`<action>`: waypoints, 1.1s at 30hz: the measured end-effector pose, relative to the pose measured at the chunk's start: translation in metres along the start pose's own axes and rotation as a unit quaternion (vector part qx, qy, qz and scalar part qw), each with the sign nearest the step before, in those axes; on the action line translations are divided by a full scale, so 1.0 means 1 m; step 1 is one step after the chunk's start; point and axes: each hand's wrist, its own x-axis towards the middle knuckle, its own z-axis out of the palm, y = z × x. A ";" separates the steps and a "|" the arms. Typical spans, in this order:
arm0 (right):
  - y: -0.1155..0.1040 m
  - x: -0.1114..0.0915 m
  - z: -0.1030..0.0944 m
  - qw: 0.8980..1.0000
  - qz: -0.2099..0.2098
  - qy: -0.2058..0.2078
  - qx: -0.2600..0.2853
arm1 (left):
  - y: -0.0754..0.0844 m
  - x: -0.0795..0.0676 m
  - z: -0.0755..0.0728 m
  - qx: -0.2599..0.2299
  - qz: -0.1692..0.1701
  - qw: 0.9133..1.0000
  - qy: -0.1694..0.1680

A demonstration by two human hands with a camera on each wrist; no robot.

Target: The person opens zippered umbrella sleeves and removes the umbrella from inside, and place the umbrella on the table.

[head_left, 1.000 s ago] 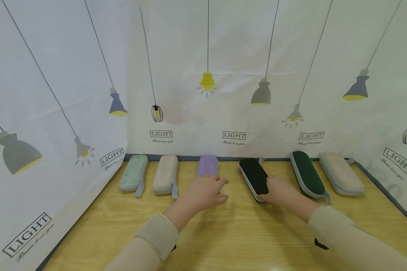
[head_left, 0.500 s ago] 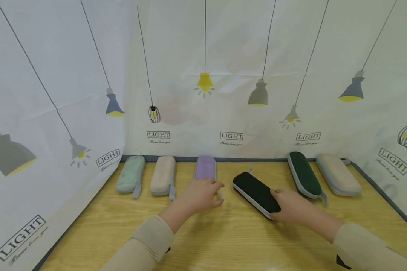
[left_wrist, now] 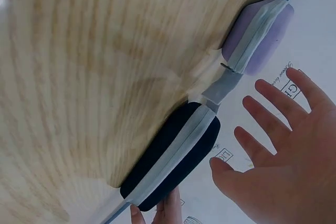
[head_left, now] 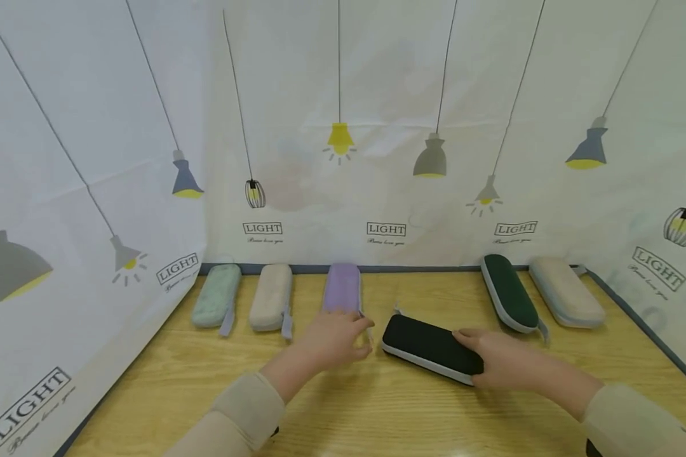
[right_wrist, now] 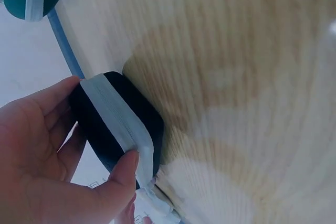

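Observation:
My right hand (head_left: 509, 362) holds a black zippered case (head_left: 429, 346) by its right end; grey zipper tape runs along the side. In the right wrist view the thumb lies along the zipper and the fingers wrap the end of the case. The case slants across the table, a grey strap at its far left end. My left hand (head_left: 334, 339) has its fingers spread and holds nothing, as the left wrist view shows. It hovers just left of the black case and overlaps the near end of a purple case (head_left: 343, 289).
Along the back edge lie a mint case (head_left: 217, 295), a cream case (head_left: 271, 298), a dark green case (head_left: 509, 292) and a beige case (head_left: 566, 292). A white cloth (head_left: 400, 158) printed with lamps stands behind and at both sides of the wooden table (head_left: 377, 419).
The right hand has drawn the black case from the back row toward me, turning it from lengthwise to crosswise. The left hand stays beside it with spread fingers.

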 end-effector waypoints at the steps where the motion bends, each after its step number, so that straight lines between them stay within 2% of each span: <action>1: 0.000 -0.001 0.000 1.000 -0.006 -0.005 0.005 | 0.002 -0.001 0.001 0.000 0.000 1.000 -0.007; 8: -0.005 -0.006 0.000 0.998 -0.067 -0.023 -0.004 | 0.012 -0.002 0.011 -0.011 0.012 0.999 -0.035; 15: -0.019 -0.014 0.004 0.993 -0.104 -0.042 0.032 | 0.016 -0.009 0.013 -0.042 0.032 0.997 -0.052; 19: -0.027 -0.015 0.006 0.992 -0.117 -0.040 0.029 | 0.012 -0.014 0.015 -0.091 0.032 0.994 -0.059; 23: -0.034 -0.014 0.007 0.991 -0.130 -0.033 0.017 | 0.006 -0.018 0.019 -0.166 0.031 0.985 -0.047; 26: -0.038 -0.011 0.005 0.990 -0.139 -0.032 0.011 | 0.001 -0.021 0.020 -0.203 0.028 0.978 -0.044; 30: -0.044 -0.008 0.005 0.989 -0.144 -0.029 0.001 | -0.004 -0.023 0.022 -0.250 0.019 0.966 -0.058; 33: -0.049 -0.007 0.005 0.989 -0.146 -0.023 -0.002 | -0.008 -0.024 0.024 -0.292 0.016 0.954 -0.071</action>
